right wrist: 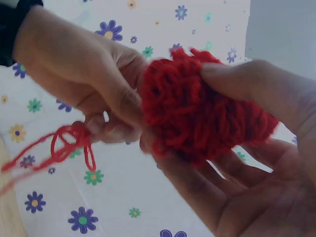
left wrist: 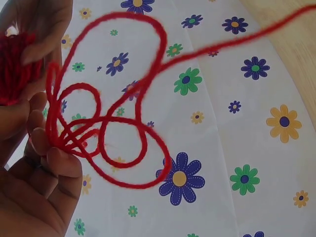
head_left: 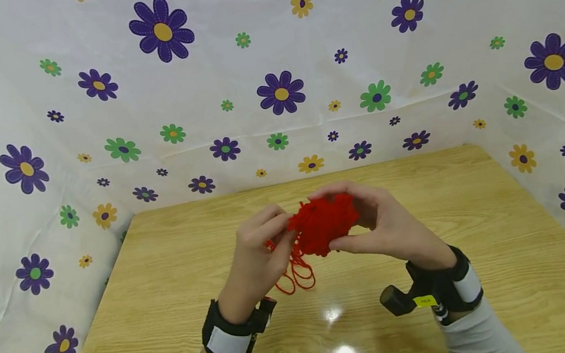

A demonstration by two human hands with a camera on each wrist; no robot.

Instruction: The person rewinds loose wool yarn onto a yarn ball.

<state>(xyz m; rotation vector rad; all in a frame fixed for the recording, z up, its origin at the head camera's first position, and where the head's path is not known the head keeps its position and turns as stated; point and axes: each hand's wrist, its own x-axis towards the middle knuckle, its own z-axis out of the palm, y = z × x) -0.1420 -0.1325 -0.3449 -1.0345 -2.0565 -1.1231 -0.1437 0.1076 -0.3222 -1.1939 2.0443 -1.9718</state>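
A thick bundle of red yarn (head_left: 324,226), its strands packed in loops, is held above the table in my right hand (head_left: 384,223). In the right wrist view the thumb (right wrist: 247,84) lies across the top of the bundle and the fingers curl beneath it. My left hand (head_left: 263,248) is at the bundle's left end. Its fingertips pinch loose loops of red yarn (left wrist: 123,163) that dangle below that hand. One strand runs away from the loops toward the upper right of the left wrist view.
The wooden table (head_left: 179,264) lies beneath both hands. A white cloth with printed flowers (head_left: 232,63) hangs behind it and on both sides. Each wrist wears a black strap (head_left: 231,338) with a small camera.
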